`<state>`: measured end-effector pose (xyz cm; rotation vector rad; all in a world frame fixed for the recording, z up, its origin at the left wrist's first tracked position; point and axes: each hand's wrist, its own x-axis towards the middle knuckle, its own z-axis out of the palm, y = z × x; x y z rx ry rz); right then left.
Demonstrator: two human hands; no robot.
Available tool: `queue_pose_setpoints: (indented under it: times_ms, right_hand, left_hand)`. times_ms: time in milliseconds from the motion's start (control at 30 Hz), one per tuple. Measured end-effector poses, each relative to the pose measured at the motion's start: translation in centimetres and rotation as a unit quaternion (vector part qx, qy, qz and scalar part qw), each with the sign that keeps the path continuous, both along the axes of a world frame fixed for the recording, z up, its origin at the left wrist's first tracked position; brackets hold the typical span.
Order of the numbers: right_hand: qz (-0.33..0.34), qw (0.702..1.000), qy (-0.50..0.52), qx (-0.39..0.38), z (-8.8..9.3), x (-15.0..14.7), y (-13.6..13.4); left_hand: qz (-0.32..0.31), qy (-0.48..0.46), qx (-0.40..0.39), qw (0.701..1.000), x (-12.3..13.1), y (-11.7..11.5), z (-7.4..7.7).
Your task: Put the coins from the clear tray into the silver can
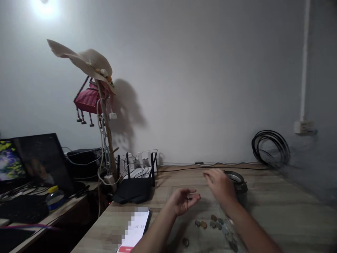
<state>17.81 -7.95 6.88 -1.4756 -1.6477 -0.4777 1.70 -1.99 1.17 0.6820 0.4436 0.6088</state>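
Observation:
Over the wooden table, my left hand (184, 202) is raised with its fingers apart and a small dark thing, perhaps a coin, at the fingers. My right hand (219, 186) is to its right, beside a dark round pot (240, 193); its fingers are bent together, and what they hold, if anything, is too small to name. Several coins (212, 224) lie on the table below the hands, and a round coin-like piece (185, 242) lies nearer the front. A clear plastic bag (229, 233) is partly hidden by my right forearm.
A lit phone (135, 230) lies left of my left forearm. Behind it stands a black router (133, 189). A hat (89, 61) and pink bag (88, 100) hang on a wooden stand. Coiled black cable (271, 147) leans at the back right.

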Motion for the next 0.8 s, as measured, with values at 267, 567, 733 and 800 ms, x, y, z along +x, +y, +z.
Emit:
queue_pose_setpoints:
  times_ms: [267,567,733,800]
  right_hand:
    - [-0.191,0.968,0.074,-0.146,1.0,9.8,0.2]
    - [-0.180,0.956,0.090,-0.213,1.0,9.3,0.8]
    - [-0.235,0.971,0.022,-0.032,1.7,6.7,-0.1]
    - [-0.205,0.977,-0.004,0.050,1.7,4.9,-0.3]
  left_hand:
    - [0.023,0.012,0.002,1.000,-0.1,0.0,0.1]
    - [0.028,0.021,0.002,0.999,-0.1,0.0,0.3]
    - [0.020,0.005,-0.002,1.000,-0.3,0.0,0.3]
    - [0.014,-0.008,-0.005,1.000,-0.4,0.0,0.2]
